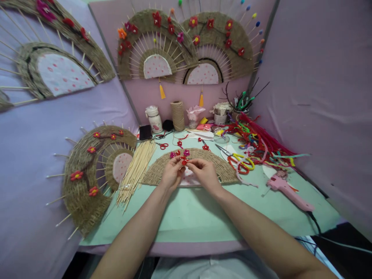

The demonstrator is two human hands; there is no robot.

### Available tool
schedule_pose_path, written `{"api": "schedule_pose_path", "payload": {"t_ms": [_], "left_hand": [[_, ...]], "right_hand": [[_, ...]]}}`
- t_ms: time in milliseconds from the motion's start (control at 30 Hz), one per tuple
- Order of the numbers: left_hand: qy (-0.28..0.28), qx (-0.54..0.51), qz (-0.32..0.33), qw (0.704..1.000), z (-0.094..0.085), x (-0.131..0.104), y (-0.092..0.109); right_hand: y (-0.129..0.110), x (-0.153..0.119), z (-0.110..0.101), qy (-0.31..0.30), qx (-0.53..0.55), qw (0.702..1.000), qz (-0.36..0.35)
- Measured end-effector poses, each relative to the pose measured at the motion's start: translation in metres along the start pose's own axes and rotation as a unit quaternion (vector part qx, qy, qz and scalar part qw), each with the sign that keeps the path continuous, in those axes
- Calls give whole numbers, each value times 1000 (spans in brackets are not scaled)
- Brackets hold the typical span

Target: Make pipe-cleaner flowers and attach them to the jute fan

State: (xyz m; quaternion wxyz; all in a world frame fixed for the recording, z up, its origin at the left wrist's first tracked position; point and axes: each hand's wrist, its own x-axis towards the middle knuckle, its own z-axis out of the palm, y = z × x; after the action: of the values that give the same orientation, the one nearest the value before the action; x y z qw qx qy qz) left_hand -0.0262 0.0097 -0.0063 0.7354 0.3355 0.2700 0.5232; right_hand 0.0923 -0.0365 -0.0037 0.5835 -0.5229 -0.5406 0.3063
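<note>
Both hands meet over a woven twine fan [157,168] lying on the green tabletop. Between my left hand [172,172] and my right hand [205,174] is a small red pipe-cleaner flower [184,162]. The fingers of each hand are pinched on it from either side. Just beyond the fingertips, a magenta flower [186,153] and another magenta flower [172,155] lie along the fan's top edge. My hands partly cover the fan's white, dotted centre [190,179].
On the left are a bundle of thin sticks [136,170] and a finished fan [84,170]. Yellow-handled scissors [241,159], a pink glue gun [290,193] with its cord, and a pile of pipe cleaners [258,135] lie right. A twine spool [177,116] and white bottle [154,119] stand behind.
</note>
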Motion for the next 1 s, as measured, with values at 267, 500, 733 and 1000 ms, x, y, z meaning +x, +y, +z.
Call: {"api": "schedule_pose_path", "payload": {"t_ms": [267, 500, 733, 1000], "left_hand": [[-2, 101, 66, 993, 1, -1, 1], [-5, 227, 146, 963, -4, 0, -2], [11, 319, 182, 930, -3, -2, -2], [17, 283, 157, 946, -3, -2, -8]], "right_hand": [[1, 5, 0, -11, 83, 996, 34], [1, 7, -2, -21, 89, 995, 42], [4, 9, -4, -12, 87, 995, 49], [4, 11, -4, -13, 78, 996, 42]]}}
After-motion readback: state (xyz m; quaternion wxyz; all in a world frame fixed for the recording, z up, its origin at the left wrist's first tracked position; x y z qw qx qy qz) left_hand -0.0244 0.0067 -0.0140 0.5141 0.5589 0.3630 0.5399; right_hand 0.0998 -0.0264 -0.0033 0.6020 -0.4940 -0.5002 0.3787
